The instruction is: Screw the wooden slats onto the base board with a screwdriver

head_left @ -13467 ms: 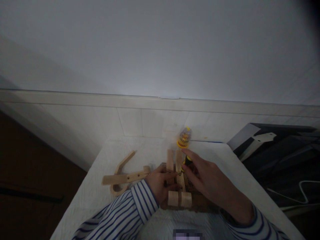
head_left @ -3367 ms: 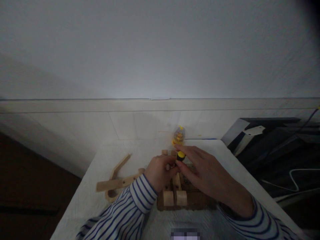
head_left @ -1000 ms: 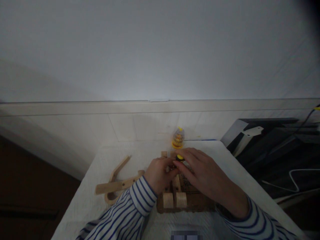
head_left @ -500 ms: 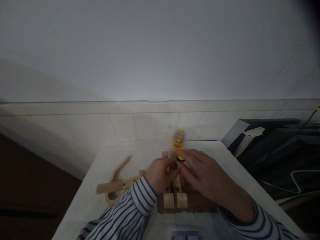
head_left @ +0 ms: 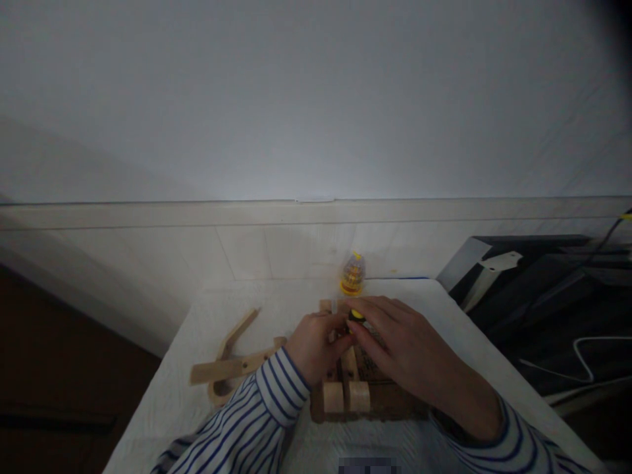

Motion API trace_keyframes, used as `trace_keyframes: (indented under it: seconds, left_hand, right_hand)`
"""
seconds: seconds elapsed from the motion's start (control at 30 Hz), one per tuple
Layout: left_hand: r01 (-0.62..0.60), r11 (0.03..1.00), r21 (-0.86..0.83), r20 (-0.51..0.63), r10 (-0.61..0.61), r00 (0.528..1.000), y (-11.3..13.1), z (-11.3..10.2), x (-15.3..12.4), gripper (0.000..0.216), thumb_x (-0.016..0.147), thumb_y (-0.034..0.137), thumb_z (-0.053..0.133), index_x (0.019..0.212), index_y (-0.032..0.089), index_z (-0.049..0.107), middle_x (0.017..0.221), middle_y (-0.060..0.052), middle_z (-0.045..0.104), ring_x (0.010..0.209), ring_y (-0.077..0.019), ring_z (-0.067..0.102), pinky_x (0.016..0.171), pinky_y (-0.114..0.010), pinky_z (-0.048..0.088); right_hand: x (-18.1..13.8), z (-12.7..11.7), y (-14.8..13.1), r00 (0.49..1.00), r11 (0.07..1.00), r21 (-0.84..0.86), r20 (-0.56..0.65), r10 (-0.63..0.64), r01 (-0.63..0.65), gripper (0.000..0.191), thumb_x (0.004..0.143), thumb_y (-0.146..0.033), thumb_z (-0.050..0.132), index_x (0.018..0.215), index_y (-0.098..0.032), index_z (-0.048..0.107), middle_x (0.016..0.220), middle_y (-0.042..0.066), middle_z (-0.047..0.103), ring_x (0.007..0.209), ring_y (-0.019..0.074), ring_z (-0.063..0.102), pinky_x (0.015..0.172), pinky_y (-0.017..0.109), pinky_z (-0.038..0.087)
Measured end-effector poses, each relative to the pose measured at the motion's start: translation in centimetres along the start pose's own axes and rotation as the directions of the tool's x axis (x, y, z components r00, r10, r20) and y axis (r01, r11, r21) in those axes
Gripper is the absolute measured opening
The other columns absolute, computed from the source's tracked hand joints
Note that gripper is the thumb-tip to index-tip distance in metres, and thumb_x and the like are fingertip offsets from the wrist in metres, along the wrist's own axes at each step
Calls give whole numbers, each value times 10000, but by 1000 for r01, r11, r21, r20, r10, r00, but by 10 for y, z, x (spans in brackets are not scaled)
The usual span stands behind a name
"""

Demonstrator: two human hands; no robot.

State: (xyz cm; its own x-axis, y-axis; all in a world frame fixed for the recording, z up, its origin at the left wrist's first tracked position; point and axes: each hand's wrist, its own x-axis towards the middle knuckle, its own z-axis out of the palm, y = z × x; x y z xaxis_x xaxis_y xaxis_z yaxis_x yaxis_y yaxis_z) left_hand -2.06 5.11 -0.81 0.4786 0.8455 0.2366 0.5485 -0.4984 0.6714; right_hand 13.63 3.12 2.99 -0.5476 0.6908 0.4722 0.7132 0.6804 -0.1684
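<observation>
My right hand (head_left: 402, 339) is closed on the yellow and black handle of a small screwdriver (head_left: 356, 315), held over the wooden pieces. Close against it, my left hand (head_left: 316, 342) has thumb and finger pinched near the driver's lower end; what they grip is hidden. Beneath both hands, two pale wooden pieces with rounded ends (head_left: 359, 396) lie side by side on a dark brown printed base (head_left: 395, 403). My right hand covers part of that base.
Left of my hands lie joined wooden bars (head_left: 217, 370) with holes. A clear-domed container with a yellow base (head_left: 352, 276) stands at the back of the white table (head_left: 168, 395), near the wall. Dark panels (head_left: 538, 296) and a white cable (head_left: 587, 359) are at right.
Both hands stay almost in place. The screwdriver handle has turned slightly between my right fingers.
</observation>
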Motion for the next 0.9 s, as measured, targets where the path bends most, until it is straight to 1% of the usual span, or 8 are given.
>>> trace_keyframes:
  seconds: [0.1, 0.23, 0.4, 0.7, 0.9]
  left_hand:
    - [-7, 1000, -6, -4, 7, 1000, 0, 0, 0, 134, 772, 194, 537, 867, 166, 626, 784, -31, 644, 740, -160, 589, 698, -241, 448]
    - [-18, 1000, -22, 18, 19, 1000, 1, -1, -1, 160, 777, 192, 532, 905, 166, 624, 839, -42, 647, 784, -169, 594, 734, -255, 451]
    - [-47, 998, -37, 13, 47, 999, 0, -1, -1, 186, 785, 188, 522, 942, 165, 617, 828, -47, 642, 804, -178, 592, 756, -271, 452]
    - [-78, 994, -71, 22, 80, 997, -3, 1, -1, 193, 799, 161, 494, 958, 162, 603, 847, -49, 638, 829, -182, 584, 765, -277, 446]
    - [-79, 994, -73, 5, 79, 997, -3, 2, -1, 193, 804, 169, 495, 963, 173, 605, 847, -43, 631, 817, -179, 581, 760, -278, 445]
  right_hand:
    - [0, 0, 0, 1000, 1000, -2, 11, 1, -1, 254, 863, -215, 401, 1102, -163, 470, 1058, 78, 592, 972, 196, 529, 826, 397, 447]
    - [0, 0, 0, 1000, 1000, -1, 21, 6, -6, 250, 865, -223, 408, 1099, -158, 469, 1055, 77, 590, 971, 194, 523, 830, 386, 440]
    - [0, 0, -1, 1000, 1000, -3, 19, 12, -12, 236, 864, -231, 416, 1082, -161, 473, 1037, 74, 593, 962, 195, 523, 828, 383, 436]
    - [-1, 5, 2, 999, 999, -13, 22, 34, -34, 227, 866, -276, 414, 1051, -166, 485, 1004, 74, 592, 933, 205, 531, 795, 393, 445]
    - [-1, 6, 1, 999, 999, -6, 13, 40, -40, 228, 869, -288, 406, 1043, -165, 486, 993, 79, 593, 923, 205, 535, 787, 392, 448]
